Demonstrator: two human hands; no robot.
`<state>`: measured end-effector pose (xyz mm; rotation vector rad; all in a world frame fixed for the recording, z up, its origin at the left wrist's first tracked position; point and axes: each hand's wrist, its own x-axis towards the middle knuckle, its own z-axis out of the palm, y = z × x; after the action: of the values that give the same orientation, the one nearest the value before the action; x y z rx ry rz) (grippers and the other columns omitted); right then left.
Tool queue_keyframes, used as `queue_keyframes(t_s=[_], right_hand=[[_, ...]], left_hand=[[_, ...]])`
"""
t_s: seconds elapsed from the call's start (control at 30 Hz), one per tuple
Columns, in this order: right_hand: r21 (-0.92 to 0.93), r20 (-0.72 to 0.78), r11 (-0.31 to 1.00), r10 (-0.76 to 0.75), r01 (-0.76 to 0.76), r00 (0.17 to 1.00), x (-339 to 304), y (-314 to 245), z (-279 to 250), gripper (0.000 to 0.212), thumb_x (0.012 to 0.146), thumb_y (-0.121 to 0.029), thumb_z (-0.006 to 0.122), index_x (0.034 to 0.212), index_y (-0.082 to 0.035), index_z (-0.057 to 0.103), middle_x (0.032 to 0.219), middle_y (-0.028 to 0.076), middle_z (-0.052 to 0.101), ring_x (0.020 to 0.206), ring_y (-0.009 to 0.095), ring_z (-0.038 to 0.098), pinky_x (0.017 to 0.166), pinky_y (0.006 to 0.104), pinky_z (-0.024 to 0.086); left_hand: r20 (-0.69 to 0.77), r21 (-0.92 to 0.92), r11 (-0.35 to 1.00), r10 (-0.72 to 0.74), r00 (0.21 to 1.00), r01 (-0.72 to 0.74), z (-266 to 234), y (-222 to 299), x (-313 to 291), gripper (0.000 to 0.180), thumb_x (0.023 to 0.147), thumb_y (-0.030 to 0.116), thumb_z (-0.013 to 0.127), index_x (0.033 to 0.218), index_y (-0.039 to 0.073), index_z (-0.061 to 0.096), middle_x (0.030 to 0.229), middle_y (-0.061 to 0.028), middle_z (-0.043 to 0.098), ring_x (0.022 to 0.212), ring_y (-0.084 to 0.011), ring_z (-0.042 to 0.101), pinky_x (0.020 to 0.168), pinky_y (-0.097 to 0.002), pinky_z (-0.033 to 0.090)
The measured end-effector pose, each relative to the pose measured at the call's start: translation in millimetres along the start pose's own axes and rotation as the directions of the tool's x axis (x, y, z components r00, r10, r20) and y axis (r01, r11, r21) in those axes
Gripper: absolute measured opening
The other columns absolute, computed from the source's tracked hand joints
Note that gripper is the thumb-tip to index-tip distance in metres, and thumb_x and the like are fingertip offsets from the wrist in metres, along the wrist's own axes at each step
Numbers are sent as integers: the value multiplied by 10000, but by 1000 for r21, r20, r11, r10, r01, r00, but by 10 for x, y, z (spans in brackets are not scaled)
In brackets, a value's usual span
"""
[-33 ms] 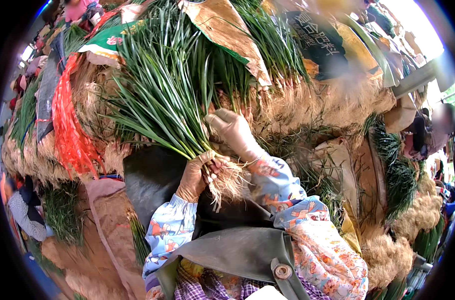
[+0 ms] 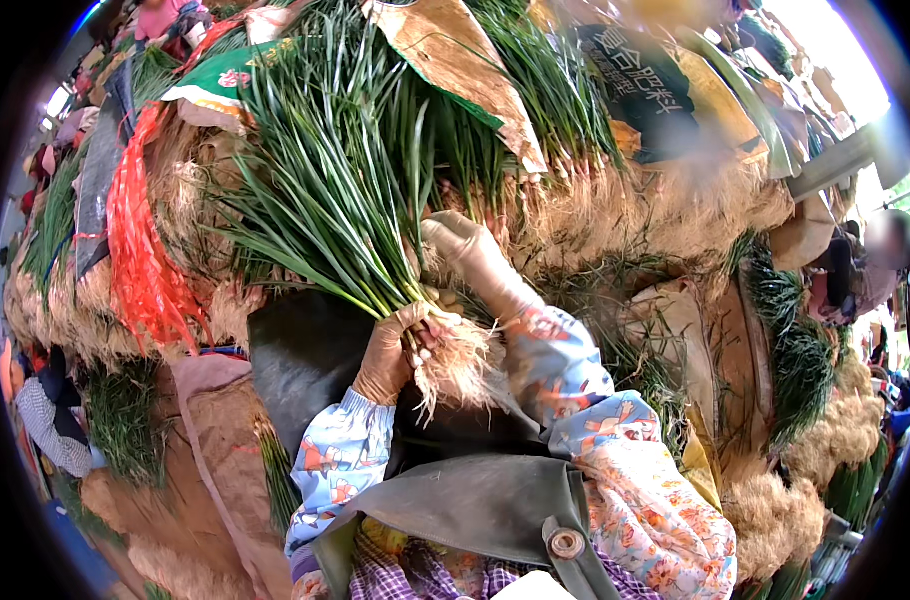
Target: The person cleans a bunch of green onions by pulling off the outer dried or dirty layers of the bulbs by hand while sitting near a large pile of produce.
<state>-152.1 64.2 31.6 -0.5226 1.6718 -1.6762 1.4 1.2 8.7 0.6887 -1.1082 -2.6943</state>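
My left hand [image 2: 387, 350], in a tan glove, is closed round the lower stems of a bunch of green garlic [image 2: 350, 230]. Its long dark leaves fan away to the upper left, and pinkish-white stem ends with stringy pale roots [image 2: 455, 360] hang to the right of my fist. My right hand [image 2: 470, 255], gloved likewise, is at the right side of the bunch, above the left one. Its fingers are bent together against the stalks; their tips are partly hidden, and what they pinch I cannot make out.
Beyond my hands lies a long heap of the same plants, roots [image 2: 615, 215] toward me, partly covered by a brown sack piece [image 2: 465, 65] and a dark printed sack [image 2: 640, 95]. Red plastic strips [image 2: 145, 250] hang at left. A dark apron [image 2: 465, 500] covers my lap. People sit at both edges.
My right hand has shifted slightly to the right along the bunch, and the roots have swung a little. My left hand keeps its grip in nearly the same place.
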Motion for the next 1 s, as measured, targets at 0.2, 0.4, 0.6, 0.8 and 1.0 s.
queue_keyframes(t_s=[0.2,0.4,0.6,0.8,1.0], right_hand=[[227,515,921,162,-316,842,-146,111,18,271,882,-202,549,1103,-45,543,751,0,558,567,48,482,492,179,396],[200,333,957,135,-210,933,-419,4,75,185,882,-213,553,803,-47,526,605,15,493,491,121,479,420,262,378],[-861,309,262,-412,436,857,-232,873,-585,245,847,-250,544,683,-70,524,585,79,533,526,246,564,493,351,467],[-890,456,131,241,436,857,-383,713,-1073,156,853,-239,512,861,-115,607,749,50,604,614,201,619,511,297,503],[-973,-40,231,-193,5,980,594,108,-432,411,784,-455,586,889,-58,568,743,159,612,676,298,605,612,391,480]], left_hand=[[26,-176,983,-41,999,45,-242,-9,-92,321,830,287,577,827,-34,593,647,-92,619,449,-77,541,323,-157,387],[138,-313,946,-40,990,82,-151,-38,-87,292,779,195,611,983,5,522,926,-161,584,868,-268,580,782,-384,478],[246,-393,916,20,969,81,23,19,-146,316,732,201,651,952,21,512,878,-135,550,720,-224,551,686,-347,478],[108,-501,864,112,988,-43,185,65,-173,485,746,253,657,1131,18,478,973,-142,566,808,-214,557,728,-339,483],[27,-175,983,61,998,-56,-32,-51,20,558,782,293,635,1154,-90,472,692,-86,613,503,-69,523,457,-147,433]])
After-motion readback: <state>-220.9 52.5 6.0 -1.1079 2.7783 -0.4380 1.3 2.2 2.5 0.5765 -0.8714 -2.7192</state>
